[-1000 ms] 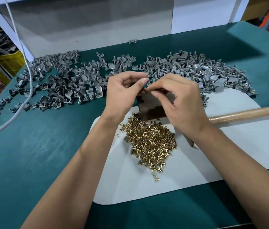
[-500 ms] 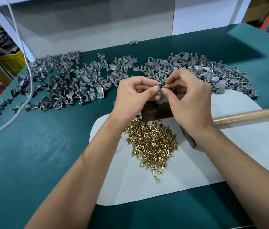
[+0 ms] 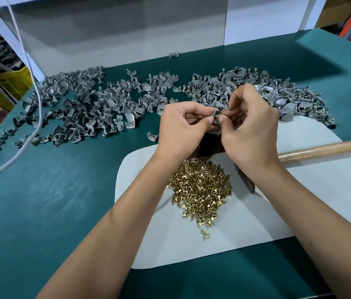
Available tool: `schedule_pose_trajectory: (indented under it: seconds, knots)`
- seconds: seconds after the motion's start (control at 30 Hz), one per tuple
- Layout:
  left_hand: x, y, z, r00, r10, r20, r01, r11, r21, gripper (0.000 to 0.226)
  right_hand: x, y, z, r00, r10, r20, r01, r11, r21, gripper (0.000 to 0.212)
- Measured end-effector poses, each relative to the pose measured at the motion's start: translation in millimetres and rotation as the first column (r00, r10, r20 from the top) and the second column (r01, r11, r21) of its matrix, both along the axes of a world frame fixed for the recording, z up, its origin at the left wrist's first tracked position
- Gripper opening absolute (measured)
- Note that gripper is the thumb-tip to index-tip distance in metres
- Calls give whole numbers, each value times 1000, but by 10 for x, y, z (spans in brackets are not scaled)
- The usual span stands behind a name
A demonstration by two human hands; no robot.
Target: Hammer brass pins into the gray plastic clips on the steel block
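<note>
Both hands meet above the dark steel block (image 3: 210, 145), which is mostly hidden under them. My left hand (image 3: 183, 128) pinches a small gray clip (image 3: 215, 114) between thumb and forefinger. My right hand (image 3: 250, 128) pinches at the same clip from the right, a bit of brass showing at its fingertips. A heap of brass pins (image 3: 200, 188) lies on the white mat (image 3: 312, 190) just below the block. The hammer lies on the mat, its wooden handle (image 3: 325, 148) running right and its dark head (image 3: 246, 182) showing under my right wrist.
Gray clips lie in a wide pile (image 3: 88, 108) across the back left of the green table (image 3: 41, 201) and in another pile (image 3: 286, 98) at the back right. A gray cable (image 3: 30, 134) curves down the left side. White panels stand behind.
Both hands have lifted from the steel block and moved up and slightly right, bringing the clip with them. The block, pins and hammer have stayed put.
</note>
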State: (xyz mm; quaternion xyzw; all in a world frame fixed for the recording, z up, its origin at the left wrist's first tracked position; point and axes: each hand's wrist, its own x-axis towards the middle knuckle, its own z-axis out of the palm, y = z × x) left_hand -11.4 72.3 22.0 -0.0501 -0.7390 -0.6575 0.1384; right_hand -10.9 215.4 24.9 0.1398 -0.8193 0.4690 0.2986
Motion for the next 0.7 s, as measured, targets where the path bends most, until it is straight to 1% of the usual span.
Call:
schedule_pose_trajectory:
  seconds: [0.13,0.2,0.27,0.33,0.4,0.53,0.6,0.7]
  knots:
    - [2,110,-35,994,109,-30,-112,990,-90,15,-2,-1,-4,999,-46,-5,46,996,77,29]
    - [9,144,-49,989,141,-45,-145,983,-114,14,-5,-14,-8,998,-66,-1,66,992,105,30]
    - [15,158,-52,987,150,-64,-158,978,-136,13,-6,-18,-12,997,-75,-2,75,992,99,29]
    - [13,127,-42,990,119,-76,-130,979,-159,13,-12,-5,-12,998,-61,2,61,997,39,30]
    - [10,45,-21,996,53,-76,-65,982,-178,15,-29,15,-16,1000,-29,11,29,1000,-8,30]
    - [5,-119,-2,996,-66,-55,55,981,-185,30,-66,34,-32,999,39,33,-39,999,6,26]
    - [-2,-143,5,996,-79,-39,72,982,-174,33,-70,50,-30,996,75,44,-76,997,3,26]
    - [-14,-174,8,996,-87,-37,80,984,-158,33,-68,89,-28,989,137,60,-138,990,14,30]
